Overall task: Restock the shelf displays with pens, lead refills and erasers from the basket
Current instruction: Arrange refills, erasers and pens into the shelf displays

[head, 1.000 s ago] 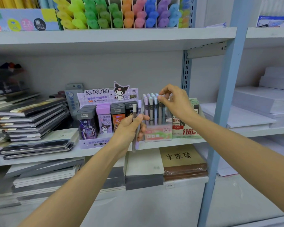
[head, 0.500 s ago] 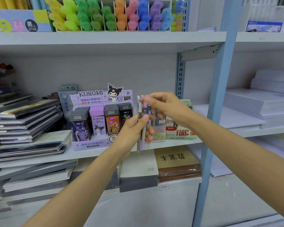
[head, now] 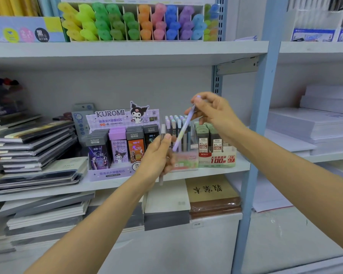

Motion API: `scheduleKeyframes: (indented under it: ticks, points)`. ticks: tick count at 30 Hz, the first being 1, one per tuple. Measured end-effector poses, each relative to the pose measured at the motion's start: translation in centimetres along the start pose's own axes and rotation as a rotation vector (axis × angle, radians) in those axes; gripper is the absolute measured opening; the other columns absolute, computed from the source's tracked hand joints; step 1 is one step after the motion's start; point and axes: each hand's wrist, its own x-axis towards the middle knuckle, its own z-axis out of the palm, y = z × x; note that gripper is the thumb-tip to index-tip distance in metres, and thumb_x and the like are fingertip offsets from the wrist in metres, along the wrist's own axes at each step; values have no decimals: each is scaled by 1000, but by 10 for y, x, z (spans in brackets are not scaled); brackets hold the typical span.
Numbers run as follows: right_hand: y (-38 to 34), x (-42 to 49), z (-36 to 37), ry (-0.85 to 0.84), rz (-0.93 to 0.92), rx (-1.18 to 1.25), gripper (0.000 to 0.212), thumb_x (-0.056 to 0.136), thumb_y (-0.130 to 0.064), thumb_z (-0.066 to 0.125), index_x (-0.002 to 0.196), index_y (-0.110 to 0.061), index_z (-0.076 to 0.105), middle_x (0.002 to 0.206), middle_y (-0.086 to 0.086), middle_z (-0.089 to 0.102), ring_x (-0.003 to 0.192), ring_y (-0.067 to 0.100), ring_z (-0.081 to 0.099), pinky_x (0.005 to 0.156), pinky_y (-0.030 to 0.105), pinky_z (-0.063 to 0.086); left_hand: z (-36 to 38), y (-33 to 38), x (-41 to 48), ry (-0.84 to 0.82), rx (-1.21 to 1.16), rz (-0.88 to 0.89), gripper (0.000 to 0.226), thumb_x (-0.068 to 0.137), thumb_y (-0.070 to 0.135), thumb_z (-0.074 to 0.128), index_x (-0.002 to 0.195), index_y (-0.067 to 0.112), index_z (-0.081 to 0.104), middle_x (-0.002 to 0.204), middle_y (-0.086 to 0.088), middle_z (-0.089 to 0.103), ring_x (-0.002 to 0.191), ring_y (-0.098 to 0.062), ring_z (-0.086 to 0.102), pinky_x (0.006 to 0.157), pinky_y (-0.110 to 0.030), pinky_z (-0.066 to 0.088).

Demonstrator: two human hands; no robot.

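**Item:** lilac pen [head: 183,129], slanted. The right hand [head: 214,113] pinches its upper end between thumb and fingertips, and its lower tip lies just beside the left thumb.

**Left hand** [head: 156,159]: fingers curled round one pale grey pen [head: 162,131], held upright.

**Step, as judged:** slotting pens into the pen display box [head: 184,161] directly behind both hands.

**Next move calls for:** righting the lilac pen and lowering it into a gap among the standing pens.

**Clearances:**
- Kuromi refill display [head: 115,119] close to the left of the left hand.
- Green refill box [head: 218,159] below the right wrist.
- Open room above the hands, under the upper shelf [head: 127,50].
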Motion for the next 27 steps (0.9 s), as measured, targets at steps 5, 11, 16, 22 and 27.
scheduleKeyframes:
  ticks: [5, 11, 16, 22, 27]
  points:
    - [0, 8, -13, 227, -106, -160, 15, 100, -22, 50, 101, -9, 57, 86, 10, 73, 78, 24, 71, 56, 24, 49, -2, 2, 4, 41, -57, -85, 21, 92, 33, 38, 86, 16, 49, 54, 7, 36, 46, -11, 30, 46, -24, 29]
    - [27, 9, -13, 255, -82, -389, 12, 99, -19, 53, 100, -10, 60, 88, 9, 73, 75, 14, 71, 50, 15, 47, -4, -4, 2, 70, -22, 25, 25, 105, 20, 36, 100, 13, 59, 64, 3, 59, 57, -10, 57, 57, -22, 53]
    - [48, 7, -4, 157, -45, -520, 12, 98, -19, 54, 103, -12, 62, 87, 5, 73, 77, 17, 70, 54, 27, 54, -5, -6, -1, -4, -18, 56, 22, 103, 20, 41, 108, 11, 61, 73, -1, 69, 69, -17, 67, 69, -28, 58]
    - [46, 12, -11, 90, -2, -564, 13, 98, -19, 53, 102, -10, 62, 84, 5, 72, 73, 16, 69, 54, 25, 57, -9, -6, -2, -3, -42, 44, 22, 102, 17, 46, 113, 6, 62, 80, -9, 71, 70, -20, 68, 71, -32, 60]
    - [49, 14, 1, 160, -71, -629, 17, 94, -22, 61, 109, -17, 56, 89, 0, 69, 79, 15, 66, 67, 33, 57, -9, -7, -2, -6, -47, 43, 22, 101, 15, 48, 115, 5, 61, 82, -10, 73, 70, -21, 69, 70, -29, 59]
